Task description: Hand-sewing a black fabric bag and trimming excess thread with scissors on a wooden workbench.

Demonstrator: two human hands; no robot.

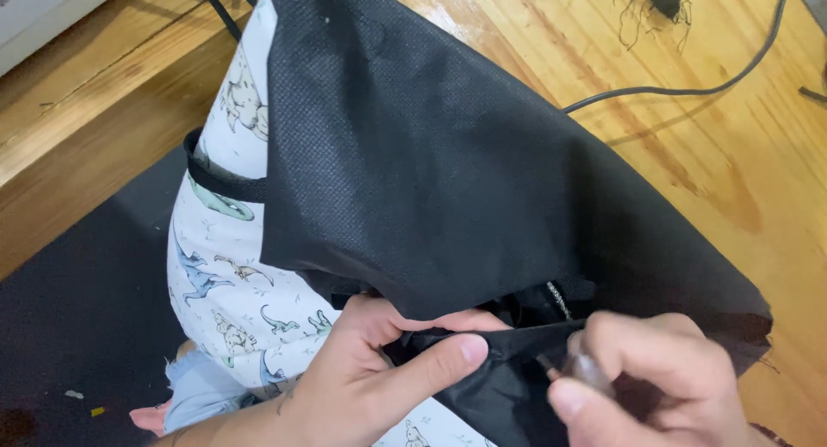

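A large sheet of black non-woven fabric (431, 154) drapes over a white cloth printed with dinosaurs (220, 275). My left hand (370, 378) pinches a folded edge of the black fabric between thumb and fingers at the bottom centre. Just to its right, my right hand (655, 378) grips a small tool with a clear handle (586, 369), its tip against the same edge. A zipper strip (558, 299) shows under the black fabric above the hands.
A wooden floor (706, 154) lies all around, with a black cable (689, 90) curving across it and a tangle of black thread (659, 3) at the top. A dark mat (77, 309) covers the left. A black strap (224, 184) crosses the printed cloth.
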